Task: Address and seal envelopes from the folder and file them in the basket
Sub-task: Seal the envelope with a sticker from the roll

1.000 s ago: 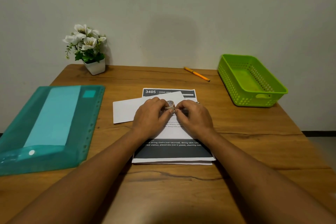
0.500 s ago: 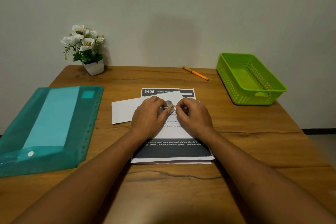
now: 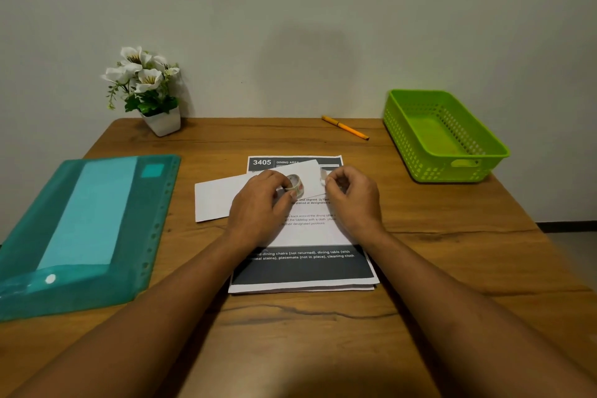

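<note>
Nearest you, the printed sheet (image 3: 307, 236) lies flat on the bench (image 3: 452, 252) with its dark band toward you. Both hands work just above its upper half. Your left hand (image 3: 258, 207) grips the tape roll (image 3: 294, 185), with the fingers curled round it and the thumb on its near side. Your right hand (image 3: 355, 200) pinches the free tape end (image 3: 323, 175) between thumb and fingertips. Note the change: half a second ago the two hands met at the roll, whereas now the right hand has drawn off to the right and the hands stand apart. A short length of tape spans the gap, but the strip is nearly transparent and hard to make out. The envelope (image 3: 216, 200) has not shifted. It lies slightly tilted beneath the hands, its right part on the sheet and its left end on the bare bench. Judge this as the sealing step: tape is being dispensed but is not yet cut or pressed onto the envelope. Its visible face shows no writing, so you cannot tell whether it is addressed. To the left, the teal folder (image 3: 97, 220) lies closed. Farther back, the orange pen (image 3: 345, 128) lies untouched near the wall. The green basket (image 3: 494, 158) sits at far right, well apart from the envelope, and no envelope is visible inside it, so filing remains to be done. A potted plant (image 3: 148, 90) stands at far left.
</note>
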The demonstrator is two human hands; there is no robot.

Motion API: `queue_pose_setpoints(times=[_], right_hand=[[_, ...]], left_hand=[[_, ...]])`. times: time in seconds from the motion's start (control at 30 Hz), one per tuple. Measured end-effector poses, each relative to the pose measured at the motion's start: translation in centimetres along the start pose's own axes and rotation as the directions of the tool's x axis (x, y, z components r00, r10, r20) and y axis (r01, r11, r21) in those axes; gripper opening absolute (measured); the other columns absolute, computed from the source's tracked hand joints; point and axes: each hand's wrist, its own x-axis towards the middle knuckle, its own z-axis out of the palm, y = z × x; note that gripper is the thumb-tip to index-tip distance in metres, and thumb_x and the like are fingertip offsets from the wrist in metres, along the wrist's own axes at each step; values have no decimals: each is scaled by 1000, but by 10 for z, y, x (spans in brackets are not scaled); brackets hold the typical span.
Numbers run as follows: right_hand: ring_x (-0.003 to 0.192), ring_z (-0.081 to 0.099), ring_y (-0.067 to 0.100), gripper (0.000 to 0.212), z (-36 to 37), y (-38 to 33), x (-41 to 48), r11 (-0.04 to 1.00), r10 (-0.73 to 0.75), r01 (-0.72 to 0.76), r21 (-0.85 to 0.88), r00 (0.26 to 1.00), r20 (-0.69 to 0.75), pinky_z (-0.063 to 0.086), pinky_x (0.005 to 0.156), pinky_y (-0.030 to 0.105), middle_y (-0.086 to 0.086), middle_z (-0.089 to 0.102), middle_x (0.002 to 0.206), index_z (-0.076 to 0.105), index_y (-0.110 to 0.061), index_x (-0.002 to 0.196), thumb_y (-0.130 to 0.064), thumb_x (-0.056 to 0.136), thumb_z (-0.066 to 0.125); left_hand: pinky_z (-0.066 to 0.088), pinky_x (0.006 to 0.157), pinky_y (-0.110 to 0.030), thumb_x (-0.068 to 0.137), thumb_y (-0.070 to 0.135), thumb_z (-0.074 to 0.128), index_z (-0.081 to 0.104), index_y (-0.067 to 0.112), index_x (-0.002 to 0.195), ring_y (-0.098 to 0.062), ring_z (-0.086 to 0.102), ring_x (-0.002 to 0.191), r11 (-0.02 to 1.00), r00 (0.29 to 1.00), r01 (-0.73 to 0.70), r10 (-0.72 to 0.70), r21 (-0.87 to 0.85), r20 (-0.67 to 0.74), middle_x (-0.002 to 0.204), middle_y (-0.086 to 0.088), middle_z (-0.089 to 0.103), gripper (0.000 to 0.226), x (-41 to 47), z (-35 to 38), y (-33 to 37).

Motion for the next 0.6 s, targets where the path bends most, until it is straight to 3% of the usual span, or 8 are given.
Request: queue_pose_setpoints(times=[0.23,0.33,0.5,0.6], right_hand=[[77,64,6,11,1,1,0,999,-28,29,-24,999,42,55,66,32,-11,69,81,68,-25,85,-22,95,69],[80,66,4,12,2,3,1,998,-40,42,-39,997,61,58,69,37,-12,69,82,68,-26,84,-24,96,70],[81,64,4,14,2,4,1,996,-61,65,-55,996,69,58,71,40,-14,67,81,66,-26,83,-23,96,69],[80,62,4,16,2,3,1,995,-74,78,-62,995,68,56,71,41,-14,65,80,65,-25,81,-22,96,69]], left_hand=[[46,67,-34,96,39,64,65,29,99,-15,62,86,999,1000,7,-6,-48,1,105,9,67,11,44,-6,-2],[39,62,-31,97,39,62,63,34,95,-13,60,86,999,999,36,-36,1,-5,102,11,66,6,75,-5,-10],[42,67,-32,96,46,64,59,35,94,-15,61,90,991,991,125,-127,45,43,100,20,60,12,124,-1,-30],[43,67,-33,96,46,64,63,30,101,-21,63,94,980,988,149,-154,128,29,101,10,65,17,146,6,-41]])
